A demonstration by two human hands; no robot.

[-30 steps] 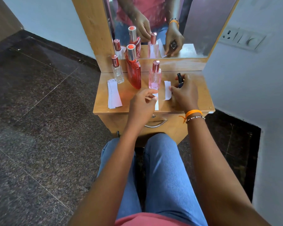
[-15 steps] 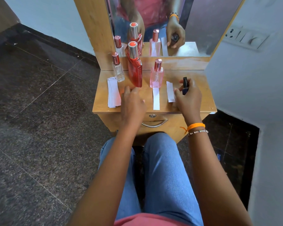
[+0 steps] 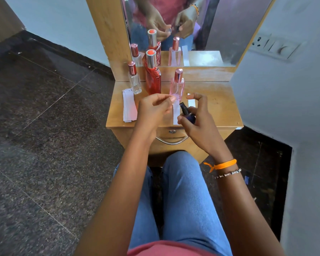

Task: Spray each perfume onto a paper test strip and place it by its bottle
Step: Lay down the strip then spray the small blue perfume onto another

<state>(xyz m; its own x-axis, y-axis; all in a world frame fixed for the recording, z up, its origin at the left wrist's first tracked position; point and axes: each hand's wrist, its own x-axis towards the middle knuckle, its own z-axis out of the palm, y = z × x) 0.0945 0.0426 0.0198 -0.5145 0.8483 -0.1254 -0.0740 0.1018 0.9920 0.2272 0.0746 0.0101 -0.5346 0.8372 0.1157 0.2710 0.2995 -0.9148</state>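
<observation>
Your right hand (image 3: pixel 198 124) grips dark bottle (image 3: pixel 187 114), forefinger raised off nozzle. Your left hand (image 3: pixel 153 109) curled, thumb-forefinger pinched; held item unclear. Strip (image 3: pixel 176 112) flat on worktop (image 3: pixel 220 106), 6 o'clock of pink bottle (image 3: pixel 177 85).

Glossy glass bottles (image 3: pixel 153 78) with shiny metallic caps stand on a matt wooden dresser top (image 3: pixel 218 106) beside white paper strips (image 3: pixel 129 106)

Three capped bottles stand upright at the back of my surface (image 3: pixel 218 100): a small clear one (image 3: pixel 135 80), a tall red one (image 3: pixel 153 73) and a pink one (image 3: pixel 177 85). A stack of paper strips (image 3: pixel 129 106) lies before the clear one; two single strips (image 3: pixel 176 112) (image 3: pixel 191 102) lie flat by the pink one. My right grip (image 3: pixel 198 121) holds a small dark blue bottle (image 3: pixel 187 114), uncapped.
</observation>
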